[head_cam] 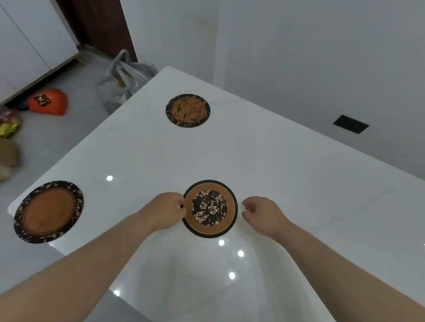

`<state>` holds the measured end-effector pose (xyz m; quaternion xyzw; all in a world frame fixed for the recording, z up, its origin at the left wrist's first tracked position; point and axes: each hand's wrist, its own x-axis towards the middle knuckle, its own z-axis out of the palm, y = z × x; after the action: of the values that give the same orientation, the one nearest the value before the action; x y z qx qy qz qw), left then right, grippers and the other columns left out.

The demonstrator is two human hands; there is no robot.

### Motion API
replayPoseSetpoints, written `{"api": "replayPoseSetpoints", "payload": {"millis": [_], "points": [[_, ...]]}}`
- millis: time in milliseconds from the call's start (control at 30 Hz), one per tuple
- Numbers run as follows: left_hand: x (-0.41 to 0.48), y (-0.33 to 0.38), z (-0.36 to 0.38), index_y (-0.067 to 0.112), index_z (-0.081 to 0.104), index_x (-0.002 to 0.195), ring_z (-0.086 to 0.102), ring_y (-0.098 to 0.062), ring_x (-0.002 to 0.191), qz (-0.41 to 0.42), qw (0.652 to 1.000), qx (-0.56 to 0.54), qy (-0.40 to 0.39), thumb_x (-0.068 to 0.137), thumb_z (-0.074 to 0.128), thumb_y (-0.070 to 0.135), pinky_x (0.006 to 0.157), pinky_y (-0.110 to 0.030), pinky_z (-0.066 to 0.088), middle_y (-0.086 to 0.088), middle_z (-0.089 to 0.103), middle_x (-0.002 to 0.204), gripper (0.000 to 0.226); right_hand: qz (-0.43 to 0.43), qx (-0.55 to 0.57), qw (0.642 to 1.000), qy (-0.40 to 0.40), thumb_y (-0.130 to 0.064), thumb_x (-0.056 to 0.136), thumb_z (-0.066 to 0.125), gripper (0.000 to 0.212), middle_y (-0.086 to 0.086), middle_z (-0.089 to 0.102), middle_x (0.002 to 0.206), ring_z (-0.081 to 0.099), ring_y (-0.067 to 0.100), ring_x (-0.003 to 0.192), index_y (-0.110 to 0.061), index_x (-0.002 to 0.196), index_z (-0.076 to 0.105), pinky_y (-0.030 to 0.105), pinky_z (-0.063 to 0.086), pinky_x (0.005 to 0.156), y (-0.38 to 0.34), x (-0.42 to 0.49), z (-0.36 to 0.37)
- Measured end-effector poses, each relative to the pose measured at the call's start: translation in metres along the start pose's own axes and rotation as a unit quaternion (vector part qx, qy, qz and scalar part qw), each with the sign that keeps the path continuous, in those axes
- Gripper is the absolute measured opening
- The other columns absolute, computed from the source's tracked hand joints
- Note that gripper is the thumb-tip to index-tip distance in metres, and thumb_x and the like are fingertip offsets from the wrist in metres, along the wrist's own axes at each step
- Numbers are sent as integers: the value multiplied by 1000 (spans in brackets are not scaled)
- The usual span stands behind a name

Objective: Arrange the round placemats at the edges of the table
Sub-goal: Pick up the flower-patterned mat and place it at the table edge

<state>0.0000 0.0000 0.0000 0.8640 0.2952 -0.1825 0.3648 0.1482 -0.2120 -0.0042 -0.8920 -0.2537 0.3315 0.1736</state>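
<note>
My left hand [166,211] pinches the floral placemat [209,208] by its rim on the tabletop [302,189]; my right hand [262,215] hovers just beside it.

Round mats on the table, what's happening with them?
A person is laying round mats on a white table. The left grip, a bare hand, pinches the left rim of the flowered mat right in front of them. The right grip hangs just beside that mat's right rim, fingers loosely curled, holding nothing. A leaf-edged mat lies at the near left corner, and a speckled mat lies toward the far end.
</note>
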Motion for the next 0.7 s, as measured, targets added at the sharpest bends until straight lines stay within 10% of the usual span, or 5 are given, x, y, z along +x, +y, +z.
{"api": "replayPoseSetpoints", "payload": {"millis": [267,467,700], "points": [[22,-5,10,10,65,86,59,-24,78,-69,982,-170,33,83,50,11,73,-34,47,-3,64,86,15,101,239,965,37,-11,85,62,36,10,68,99,68,30,93,2,118,61,43,55,91,-4,14,19],[26,-8,16,9,56,119,60,-25,101,-123,953,-274,39,84,56,-2,96,-44,52,-1,59,99,37,164,358,918,55,1,81,65,18,25,59,90,58,23,78,11,95,63,51,55,90,-5,17,27],[30,-13,21,5,60,103,60,-21,86,-134,932,-335,40,79,65,-10,80,-34,56,-9,59,92,29,176,408,894,46,5,78,67,17,18,70,91,70,36,89,-7,89,67,51,58,85,-2,18,35]]}}
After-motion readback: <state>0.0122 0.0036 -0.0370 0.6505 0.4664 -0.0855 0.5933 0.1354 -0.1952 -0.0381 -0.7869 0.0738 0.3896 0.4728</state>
